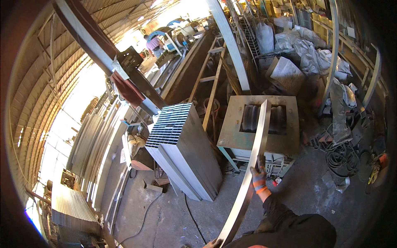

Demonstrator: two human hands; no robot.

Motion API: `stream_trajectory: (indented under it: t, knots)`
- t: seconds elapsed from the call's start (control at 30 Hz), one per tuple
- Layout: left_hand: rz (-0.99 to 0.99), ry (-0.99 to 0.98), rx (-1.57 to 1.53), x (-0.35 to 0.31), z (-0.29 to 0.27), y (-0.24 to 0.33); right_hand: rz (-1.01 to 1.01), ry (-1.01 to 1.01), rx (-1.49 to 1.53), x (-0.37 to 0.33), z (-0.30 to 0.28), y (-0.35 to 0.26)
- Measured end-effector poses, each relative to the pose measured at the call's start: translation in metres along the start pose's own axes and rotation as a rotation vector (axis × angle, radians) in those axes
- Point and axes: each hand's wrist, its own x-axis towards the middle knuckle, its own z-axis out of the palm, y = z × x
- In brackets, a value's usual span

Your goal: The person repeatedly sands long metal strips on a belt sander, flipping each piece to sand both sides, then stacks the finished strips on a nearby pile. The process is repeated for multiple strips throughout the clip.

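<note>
A long, pale metal profile [237, 206] runs from the lower edge up to a machine [235, 140] with a flat metal top. Its far end lies over the machine's rectangular opening, where dark rounded rollers or brushes [278, 120] show. My right hand [259, 178], in a dark glove with an orange cuff, is closed on the profile's right edge, about midway along. At the bottom edge of the view, my left hand [213, 244] is at the near end of the same profile. Only a small part of that hand shows, and its fingers are mostly hidden.
A tall stack of metal profiles [192, 153] stands left of the machine. Cables [194, 223] cross the floor. Coiled black cable [343, 159] lies at the right, below silvery sacks [308, 53]. Steel posts [231, 45] rise behind the machine. Far off, a person [154, 45] bends near equipment.
</note>
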Motion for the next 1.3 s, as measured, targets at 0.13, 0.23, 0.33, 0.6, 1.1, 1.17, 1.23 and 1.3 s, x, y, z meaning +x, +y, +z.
stream_trajectory:
  t: [0.13, 0.23, 0.33, 0.6, 1.1, 1.17, 1.23, 1.3]
  knots:
    - [0.059, -0.017, 0.050, 0.079, 0.014, 0.103, 0.013, -0.096, -0.161, 0.134, -0.008, 0.055]
    - [0.073, 0.170, 0.307, 0.145, 0.025, 0.202, -0.400, -0.158, -0.711, 0.257, 0.003, 0.100]
    - [0.086, 0.214, 0.413, 0.204, 0.039, 0.299, -0.133, -0.497, -0.895, 0.361, 0.044, 0.133]
    - [0.193, 0.184, 0.387, 0.278, 0.050, 0.392, -0.075, -0.267, -1.133, 0.445, 0.064, 0.169]
    - [0.064, 0.178, 0.358, 0.091, 0.043, 0.154, -0.104, -0.408, -1.102, 0.157, 0.037, 0.070]
    - [0.098, 0.179, 0.293, 0.060, 0.041, 0.110, -0.181, -0.289, -1.063, 0.105, 0.032, 0.050]
    - [0.124, 0.170, 0.313, 0.029, 0.035, 0.070, -0.187, -0.327, -1.068, 0.059, 0.027, 0.024]
    - [0.110, 0.169, 0.347, -0.001, 0.029, 0.034, -0.135, -0.375, -1.064, 0.016, 0.024, -0.002]
